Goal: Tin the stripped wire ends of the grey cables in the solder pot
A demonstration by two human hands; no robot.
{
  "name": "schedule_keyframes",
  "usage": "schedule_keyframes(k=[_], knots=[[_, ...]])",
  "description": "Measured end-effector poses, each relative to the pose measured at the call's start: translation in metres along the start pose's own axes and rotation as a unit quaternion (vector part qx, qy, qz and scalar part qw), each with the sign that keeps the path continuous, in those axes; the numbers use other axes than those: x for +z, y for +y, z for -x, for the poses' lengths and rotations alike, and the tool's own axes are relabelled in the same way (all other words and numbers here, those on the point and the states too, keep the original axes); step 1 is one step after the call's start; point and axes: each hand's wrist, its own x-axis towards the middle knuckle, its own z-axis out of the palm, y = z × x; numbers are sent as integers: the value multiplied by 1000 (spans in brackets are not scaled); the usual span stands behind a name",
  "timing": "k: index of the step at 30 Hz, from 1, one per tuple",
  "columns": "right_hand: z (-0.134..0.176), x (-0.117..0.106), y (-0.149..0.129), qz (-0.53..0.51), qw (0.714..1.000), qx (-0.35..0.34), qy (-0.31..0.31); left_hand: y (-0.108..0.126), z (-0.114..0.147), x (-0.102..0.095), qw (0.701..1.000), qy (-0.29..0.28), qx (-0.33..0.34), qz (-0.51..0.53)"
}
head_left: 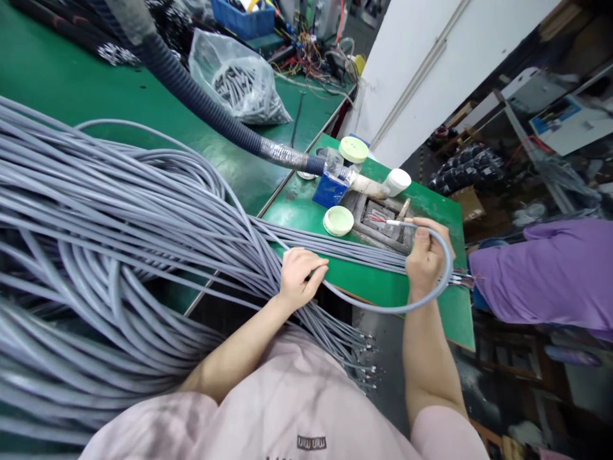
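Note:
My right hand is closed on a grey cable close to its stripped end. Thin red and pale wires stick out of that end, over the square well of a dirty metal pot; whether they touch what is inside I cannot tell. From there the cable loops down round my right wrist and back to my left hand, whose fingers are curled on it. Beside my left hand lies a large bundle of grey cables. Several straightened cables run across the green board beneath my right hand.
A ribbed hose reaches down to a blue box beside the pot. Around it stand a pale green dish and a white cup. A bag of short grey pieces lies behind. A person in a purple top is at right.

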Motion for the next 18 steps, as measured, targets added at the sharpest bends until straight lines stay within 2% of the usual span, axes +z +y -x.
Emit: schedule_keyframes(k=[3, 8, 14, 18], knots=[[-9, 18, -9, -25, 998, -19, -47, -14, 1, 6, 999, -1, 10, -34], [-21, 45, -11, -45, 993, -47, -101, -20, 4, 11, 997, -23, 13, -77], [-27, 69, -7, -10, 989, -50, -137, -25, 7, 12, 998, -39, -4, -57], [-28, 79, -4, 8, 989, -51, -138, -26, 7, 12, 998, -43, -12, -54]])
